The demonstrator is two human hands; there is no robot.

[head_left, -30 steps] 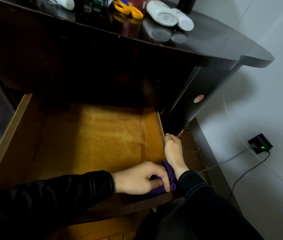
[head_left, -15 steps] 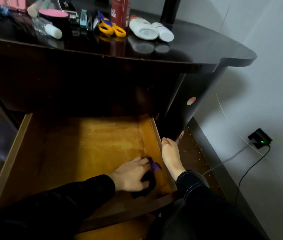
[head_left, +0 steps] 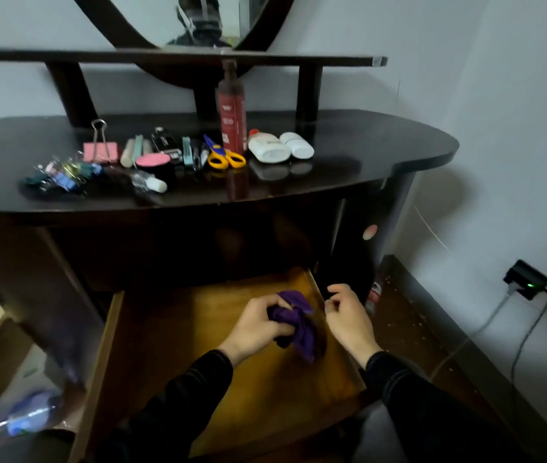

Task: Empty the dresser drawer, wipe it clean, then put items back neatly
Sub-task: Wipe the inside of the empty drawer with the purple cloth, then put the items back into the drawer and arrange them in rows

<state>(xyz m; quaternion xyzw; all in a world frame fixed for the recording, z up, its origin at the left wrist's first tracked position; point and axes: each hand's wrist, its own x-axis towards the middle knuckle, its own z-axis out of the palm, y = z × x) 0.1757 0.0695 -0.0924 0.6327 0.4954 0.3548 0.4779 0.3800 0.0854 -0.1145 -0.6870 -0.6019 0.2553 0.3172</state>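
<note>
Since half a second ago, my left hand [head_left: 254, 324] has lifted the purple cloth [head_left: 295, 320] off the drawer floor. My right hand [head_left: 349, 315] has come off the drawer's right wall, where it lay flat. The head view has also tipped up, so the whole worktop [head_left: 382, 145] now shows.

From the head view, the left fingers are curled round the bunched cloth and hold it just above the right half of the drawer [head_left: 178, 332], near its right wall. The right fingers are loosely curled and hold nothing. They hover just beside the cloth, over that wall. The part of the drawer floor I can see is bare wood, so I judge the wiping is done or nearly done.

The things to go back lie on the worktop, above and beyond both hands. They run in a row from the binder clips [head_left: 65, 177] near the front left edge, past the scissors [head_left: 226, 159] and the upright red bottle [head_left: 232, 118], to the white bottles [head_left: 280, 148] at the middle. The free right hand is nearer the bottle end, so I would reach up and forward with it first.
</note>
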